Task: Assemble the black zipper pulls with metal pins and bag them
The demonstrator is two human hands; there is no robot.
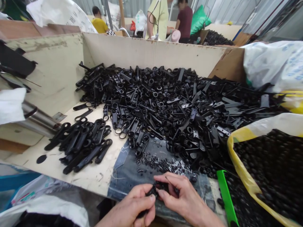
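Head view: left hand (132, 206) and right hand (183, 197) are working low over a denim cloth (125, 178), their fingers (151, 198) pressed together from either side and pinching one black zipper pull (156, 189), which is partly hidden between them. Good practice here: keeping the fingertips close on the part and the hands low over the cloth, so any small bit is landing on the cloth, not in the heap. Counts: 2 hands, 1 pull held, 1 heap of black pulls (151, 97) spreading across the cream-walled bin (151, 53), too many to count, roughly 20 pulls lying in a loose group (81, 146) on the left, dozens of small silver pins (163, 165) on the cloth, 1 yellow-rimmed sack (239, 154) of black round parts (267, 164), 1 green plastic strip (226, 197) beside it, and 3 people working behind the bin: yellow shirt (99, 25), pale green top (158, 19), maroon top (184, 20)
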